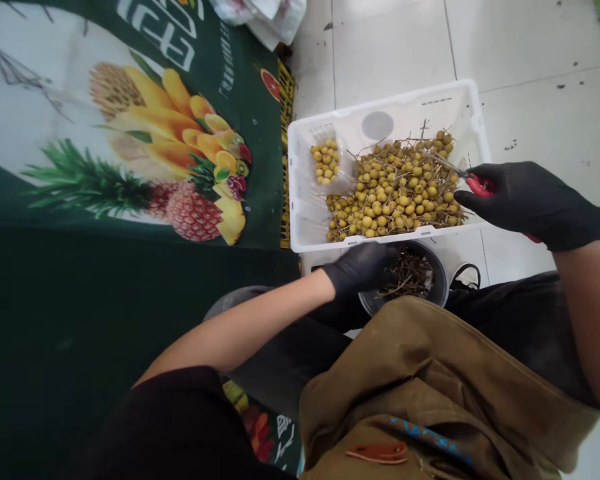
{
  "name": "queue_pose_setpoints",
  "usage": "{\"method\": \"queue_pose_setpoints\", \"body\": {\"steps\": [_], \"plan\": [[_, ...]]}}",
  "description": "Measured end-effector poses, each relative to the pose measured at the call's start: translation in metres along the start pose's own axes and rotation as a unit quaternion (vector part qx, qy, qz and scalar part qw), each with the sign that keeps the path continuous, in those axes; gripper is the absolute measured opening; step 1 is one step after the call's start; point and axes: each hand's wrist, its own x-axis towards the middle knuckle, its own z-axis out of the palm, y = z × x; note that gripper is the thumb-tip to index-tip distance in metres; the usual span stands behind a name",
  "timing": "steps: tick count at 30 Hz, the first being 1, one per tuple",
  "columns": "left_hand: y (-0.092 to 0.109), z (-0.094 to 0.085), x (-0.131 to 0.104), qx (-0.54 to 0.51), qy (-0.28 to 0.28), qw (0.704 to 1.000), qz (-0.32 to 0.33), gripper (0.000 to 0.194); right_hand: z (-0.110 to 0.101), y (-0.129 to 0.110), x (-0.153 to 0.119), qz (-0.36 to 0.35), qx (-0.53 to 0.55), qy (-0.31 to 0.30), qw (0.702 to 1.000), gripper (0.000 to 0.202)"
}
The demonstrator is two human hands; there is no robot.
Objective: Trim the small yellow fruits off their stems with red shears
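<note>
Black gloves cover both hands. My right hand [525,200] grips red-handled scissors [480,185], whose blades point left over the fruit in a white crate [380,115]. Round yellow-brown fruits [395,187] on thin twigs fill much of that crate. A clear plastic box [333,163] with loose fruits stands in its left part. My left hand [363,268] is at the left rim of a dark bucket [443,277], below the crate's near edge. Its fingers look bent, but what they hold, if anything, is hidden. Brown twigs [407,273] lie in the bucket.
A green printed cover with fruit pictures [260,167] spans the left side, beside a yellow crate [285,200]. White plastic bags [275,20] lie at the top. Pale floor tiles [530,40] surround the white crate. A brown apron [430,373] covers my lap.
</note>
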Motion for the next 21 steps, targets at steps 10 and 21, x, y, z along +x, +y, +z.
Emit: {"method": "queue_pose_setpoints", "body": {"steps": [10,21], "plan": [[-0.036,-0.062,0.176,0.186,0.067,0.965,-0.171,0.058,-0.01,0.014,0.008,0.029,0.039,0.01,0.999,0.034],[-0.091,-0.089,0.149,0.103,0.279,0.952,-0.072,0.034,-0.001,0.02,0.016,0.013,0.051,0.015,0.999,0.039]]}}
